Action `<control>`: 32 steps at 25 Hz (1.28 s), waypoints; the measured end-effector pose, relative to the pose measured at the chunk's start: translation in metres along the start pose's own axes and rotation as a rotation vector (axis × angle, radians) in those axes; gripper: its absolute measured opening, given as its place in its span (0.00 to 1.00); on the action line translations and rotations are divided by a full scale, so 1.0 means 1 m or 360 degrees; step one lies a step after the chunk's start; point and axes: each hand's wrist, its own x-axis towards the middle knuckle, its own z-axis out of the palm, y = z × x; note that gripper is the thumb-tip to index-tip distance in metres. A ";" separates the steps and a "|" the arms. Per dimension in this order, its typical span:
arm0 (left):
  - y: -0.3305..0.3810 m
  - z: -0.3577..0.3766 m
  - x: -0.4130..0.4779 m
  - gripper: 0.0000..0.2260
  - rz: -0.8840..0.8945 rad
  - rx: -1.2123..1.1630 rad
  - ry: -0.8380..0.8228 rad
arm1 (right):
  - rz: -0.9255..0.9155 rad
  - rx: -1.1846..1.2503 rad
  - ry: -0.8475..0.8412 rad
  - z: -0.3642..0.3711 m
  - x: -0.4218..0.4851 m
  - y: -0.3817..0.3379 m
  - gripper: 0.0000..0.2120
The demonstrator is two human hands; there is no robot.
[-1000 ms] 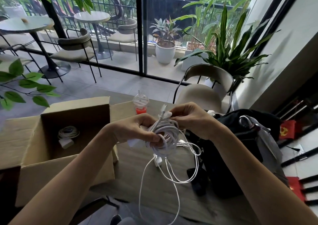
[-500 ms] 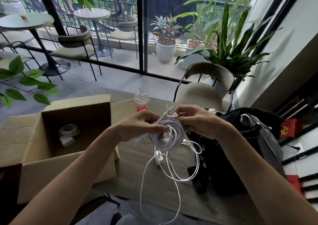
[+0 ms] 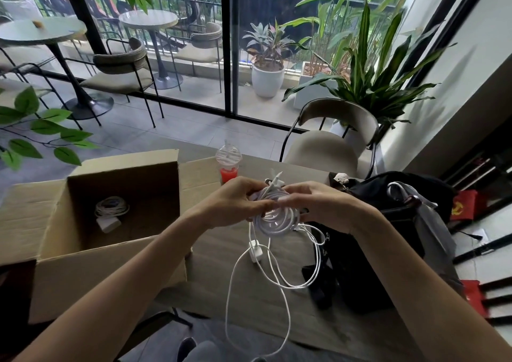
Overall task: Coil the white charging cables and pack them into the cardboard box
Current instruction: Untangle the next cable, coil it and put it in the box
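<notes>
Over the wooden table (image 3: 249, 300) I hold a bundle of coiled white cable (image 3: 277, 220). My left hand (image 3: 235, 201) grips its left side and my right hand (image 3: 313, 203) pinches its top right, fingertips almost meeting. A connector end (image 3: 277, 177) sticks up between the hands. Loose cable loops (image 3: 266, 287) hang below, with a small white plug (image 3: 253, 249) dangling among them. The open cardboard box (image 3: 69, 256) stands at the left; inside lies another coiled white cable (image 3: 112, 208) with a white charger block (image 3: 108, 223).
A black bag (image 3: 388, 239) lies on the table's right part, close to the hanging cable. A plastic cup with red drink (image 3: 228, 162) stands behind my hands. A chair (image 3: 332, 143) is at the table's far side. Plants and a glass door lie beyond.
Both hands have drawn closer together over the coil, the fingertips now nearly touching. The bundle sits a little lower between them. The hanging loops have barely shifted.
</notes>
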 end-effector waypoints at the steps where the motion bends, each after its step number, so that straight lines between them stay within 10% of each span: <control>1: 0.000 0.003 0.001 0.11 -0.0021 0.0021 0.0056 | -0.0062 -0.0052 0.0017 0.001 0.001 0.003 0.16; 18: -0.002 0.008 0.007 0.12 -0.0461 -0.0508 0.0059 | -0.0919 -0.1675 0.1274 0.039 -0.012 0.012 0.09; 27: -0.001 0.014 0.017 0.14 -0.0373 -0.0642 0.0108 | -0.0792 -0.1324 0.1525 0.046 -0.005 0.023 0.09; 32: -0.004 0.009 0.018 0.24 -0.0400 -0.0631 0.0073 | -0.0929 -0.0201 0.1183 0.036 0.002 0.034 0.04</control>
